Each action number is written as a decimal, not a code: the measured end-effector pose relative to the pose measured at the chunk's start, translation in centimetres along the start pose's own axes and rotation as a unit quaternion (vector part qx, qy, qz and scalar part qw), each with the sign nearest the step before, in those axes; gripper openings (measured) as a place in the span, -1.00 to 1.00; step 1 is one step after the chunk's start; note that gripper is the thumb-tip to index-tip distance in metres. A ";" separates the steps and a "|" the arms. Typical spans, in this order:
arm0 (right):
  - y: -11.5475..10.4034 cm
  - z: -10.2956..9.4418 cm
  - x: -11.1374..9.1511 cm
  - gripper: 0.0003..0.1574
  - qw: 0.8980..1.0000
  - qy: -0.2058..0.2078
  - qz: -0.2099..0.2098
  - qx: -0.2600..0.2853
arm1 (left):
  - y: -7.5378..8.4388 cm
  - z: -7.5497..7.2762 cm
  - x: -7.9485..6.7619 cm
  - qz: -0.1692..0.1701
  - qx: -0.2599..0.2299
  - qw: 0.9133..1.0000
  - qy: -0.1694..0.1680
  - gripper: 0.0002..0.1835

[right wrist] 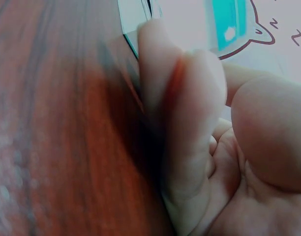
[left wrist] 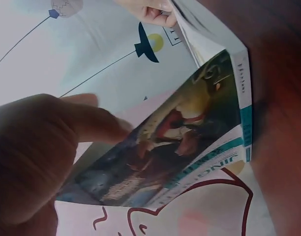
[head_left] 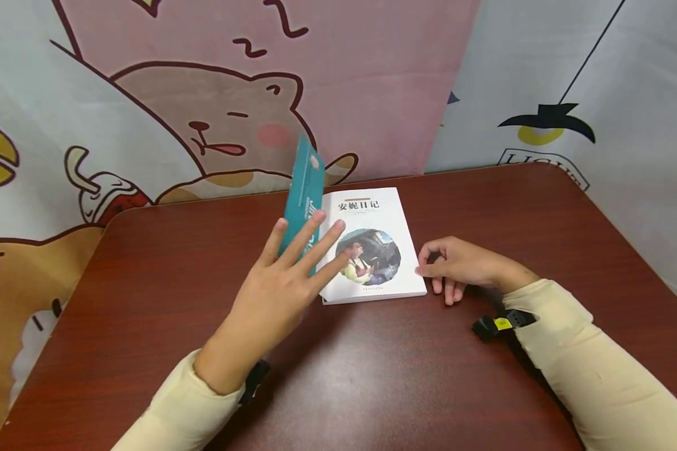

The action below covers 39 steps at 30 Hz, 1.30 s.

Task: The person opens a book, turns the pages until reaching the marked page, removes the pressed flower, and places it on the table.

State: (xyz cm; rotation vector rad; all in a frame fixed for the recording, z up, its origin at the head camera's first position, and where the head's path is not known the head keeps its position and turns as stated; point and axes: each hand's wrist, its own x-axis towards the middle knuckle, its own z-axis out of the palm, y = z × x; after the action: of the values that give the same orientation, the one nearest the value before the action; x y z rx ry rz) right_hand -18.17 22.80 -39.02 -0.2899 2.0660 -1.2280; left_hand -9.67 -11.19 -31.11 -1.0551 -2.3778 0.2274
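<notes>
A paperback book point(head_left: 380, 225) lies on the table, its white title page with a round picture facing up. The front cover point(head_left: 307, 181) stands raised at the left side, teal on its inner face. The illustrated outside of that cover point(left wrist: 185, 128) fills the middle of the left wrist view. My left hand point(head_left: 284, 285) is beside the cover with fingers straight and spread; its thumb point(left wrist: 96, 120) touches the cover's edge. My right hand point(head_left: 462, 266) pinches the book's right edge between thumb and curled fingers. Its fingertips partly hide the book in the right wrist view.
The dark red-brown wooden table point(head_left: 175, 282) extends around the book. Behind it hangs a cloth point(head_left: 372, 94) printed with cartoon animals. A black wrist strap with a yellow label point(head_left: 503, 324) is on my right wrist.
</notes>
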 end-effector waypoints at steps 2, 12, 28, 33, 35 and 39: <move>0.0 0.0 0.0 -0.65 1.000 -0.001 0.000 0.001 | -0.2 -0.3 -0.1 -0.007 -0.007 1.000 -0.025 -0.16; -0.1 0.0 0.0 -0.66 1.000 0.001 0.002 -0.001 | -0.5 -1.4 -0.6 -0.087 -0.025 0.992 -0.083 -0.25; -0.4 -0.1 -0.1 -0.66 1.000 0.002 0.003 -0.006 | -1.0 -1.6 -1.7 -0.122 -0.034 0.986 -0.108 -0.38; -0.3 -0.1 0.1 -0.66 1.000 0.002 0.006 -0.007 | -1.2 -1.5 -1.8 -0.131 -0.045 0.980 -0.145 -0.33; -0.3 -0.1 0.1 -0.66 1.000 0.002 0.007 -0.006 | -1.3 -1.4 -1.8 -0.132 -0.050 0.978 -0.154 -0.34; -0.2 -0.1 0.0 -0.67 1.000 0.001 0.007 -0.006 | -1.5 -0.7 -1.8 -0.128 -0.062 0.975 -0.172 -0.37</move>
State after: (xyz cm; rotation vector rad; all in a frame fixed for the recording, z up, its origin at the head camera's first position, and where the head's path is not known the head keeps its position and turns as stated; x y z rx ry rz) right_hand -18.28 22.74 -38.88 -0.2803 2.0754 -1.2082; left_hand -9.27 -13.54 -30.70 -0.8003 -2.8433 0.1793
